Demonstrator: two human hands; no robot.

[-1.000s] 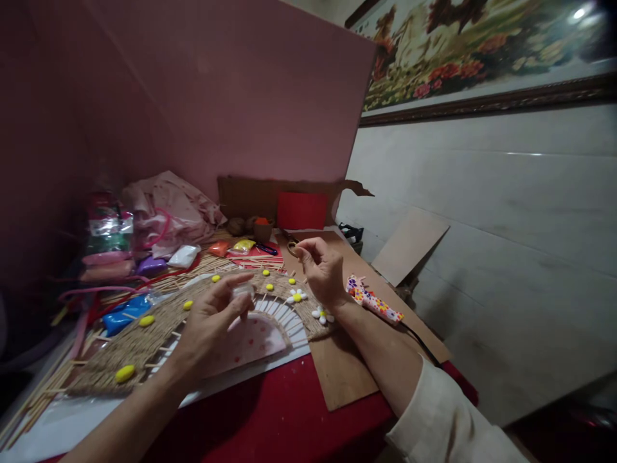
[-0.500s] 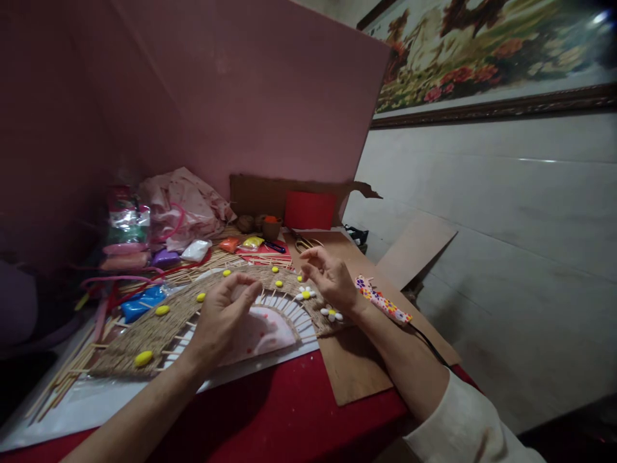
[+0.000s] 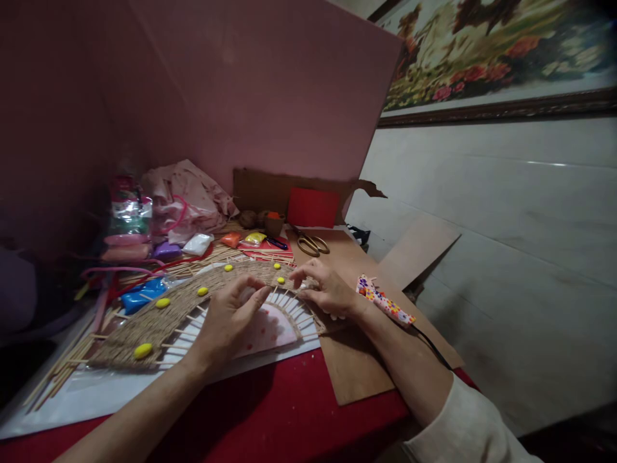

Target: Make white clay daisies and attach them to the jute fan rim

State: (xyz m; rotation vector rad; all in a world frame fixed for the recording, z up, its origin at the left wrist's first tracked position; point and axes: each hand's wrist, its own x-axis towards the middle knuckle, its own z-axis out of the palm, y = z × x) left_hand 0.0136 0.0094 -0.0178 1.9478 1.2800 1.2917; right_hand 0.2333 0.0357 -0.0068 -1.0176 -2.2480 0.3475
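A fan-shaped piece of twine woven over thin sticks [image 3: 187, 283] lies flat, with a pale pink panel [image 3: 270, 331] inside its curve. Several yellow clay discs [image 3: 162, 303] dot the twine band. Over the pink panel, my left hand [image 3: 231, 315] is closed, thumb brought to the curled fingers; anything between them is too small to make out. My right hand [image 3: 328, 289] reaches down to the right part of the band, fingers bent beside a yellow disc. Its fingertips look closed on something I cannot make out. White petals show only partly beneath that hand.
Bags of coloured clay [image 3: 197, 244] sit at the back left near loose sticks [image 3: 58, 379]. Scissors [image 3: 312, 244] lie on brown cardboard [image 3: 357, 366]. Right of my wrist is a flower-patterned glue gun [image 3: 383, 302] with a black cord. A red cloth [image 3: 250, 411] covers the table.
My right hand has lowered from above the band onto its right part, now covering the white-petalled flowers and uncovering the scissors. My left hand stays nearly in place. The view has shifted slightly.
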